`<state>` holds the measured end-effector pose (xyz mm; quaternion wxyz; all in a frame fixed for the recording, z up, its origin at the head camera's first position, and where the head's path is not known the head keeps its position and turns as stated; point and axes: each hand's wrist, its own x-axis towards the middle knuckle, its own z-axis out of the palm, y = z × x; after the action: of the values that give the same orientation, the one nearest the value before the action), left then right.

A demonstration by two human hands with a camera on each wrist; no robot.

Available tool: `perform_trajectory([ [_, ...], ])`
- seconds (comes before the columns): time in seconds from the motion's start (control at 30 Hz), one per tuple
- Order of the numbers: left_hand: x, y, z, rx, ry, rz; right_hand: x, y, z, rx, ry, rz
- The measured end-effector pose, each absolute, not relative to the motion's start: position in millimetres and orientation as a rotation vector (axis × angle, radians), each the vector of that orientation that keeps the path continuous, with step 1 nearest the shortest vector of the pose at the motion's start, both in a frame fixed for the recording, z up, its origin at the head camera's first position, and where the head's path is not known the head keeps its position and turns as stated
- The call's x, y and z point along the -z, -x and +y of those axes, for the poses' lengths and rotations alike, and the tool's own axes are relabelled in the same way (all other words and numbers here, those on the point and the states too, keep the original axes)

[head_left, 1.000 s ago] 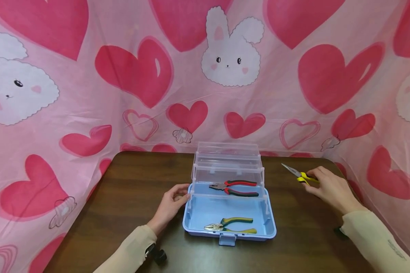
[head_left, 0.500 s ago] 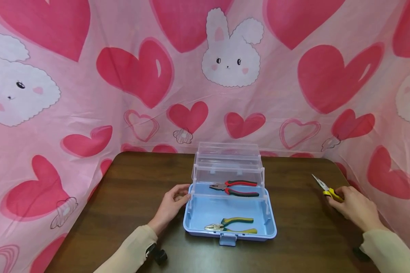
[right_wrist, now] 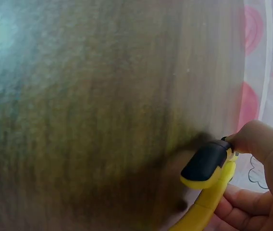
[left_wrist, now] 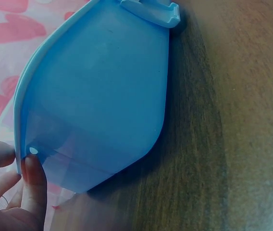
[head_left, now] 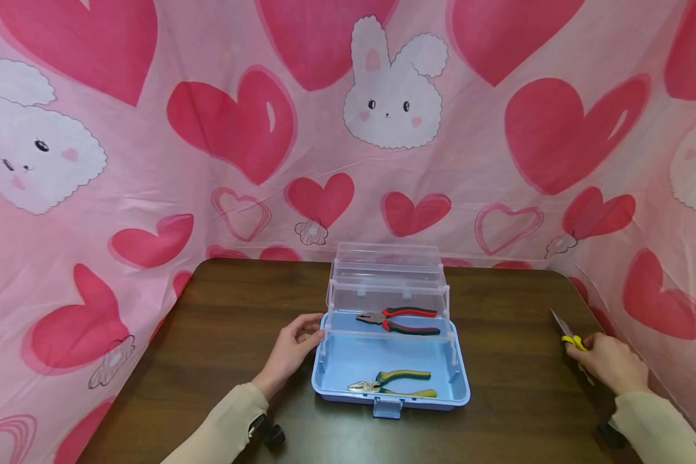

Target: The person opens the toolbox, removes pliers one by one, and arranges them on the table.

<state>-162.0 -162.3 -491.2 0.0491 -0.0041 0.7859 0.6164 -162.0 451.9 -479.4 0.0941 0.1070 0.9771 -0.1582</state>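
Note:
A light blue toolbox (head_left: 377, 354) stands with its clear tiered trays (head_left: 387, 274) folded out at the back. My left hand (head_left: 290, 351) grips its left rim, and the left wrist view shows the thumb against the side wall. Red-and-black combination pliers (head_left: 408, 312) lie in the rear part. Green-and-yellow pliers (head_left: 403, 374) lie near the front of the box. At the table's right side, my right hand (head_left: 615, 366) holds long-nose pliers, whose yellow-and-black handles (right_wrist: 204, 166) show in the right wrist view. Their jaws point away to the upper left.
The dark wooden table (head_left: 238, 309) carries the toolbox near its middle. A pink curtain (head_left: 325, 148) with hearts and rabbits hangs behind and on both sides, close to my right hand. The box's front latch (head_left: 386, 408) hangs down.
My right hand has moved right and a little toward me with the long-nose pliers, away from the toolbox. My left hand and the toolbox have stayed in place.

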Motion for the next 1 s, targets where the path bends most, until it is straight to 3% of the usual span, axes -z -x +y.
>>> perform_trajectory([
  [0.63,492,161,-162,-1.863,0.041,2.407,487,159,452,0.489,-0.48,2.878],
  [1.0,491,161,-162,-1.865,0.03,2.395,485,151,448,0.507,-0.368,3.127],
])
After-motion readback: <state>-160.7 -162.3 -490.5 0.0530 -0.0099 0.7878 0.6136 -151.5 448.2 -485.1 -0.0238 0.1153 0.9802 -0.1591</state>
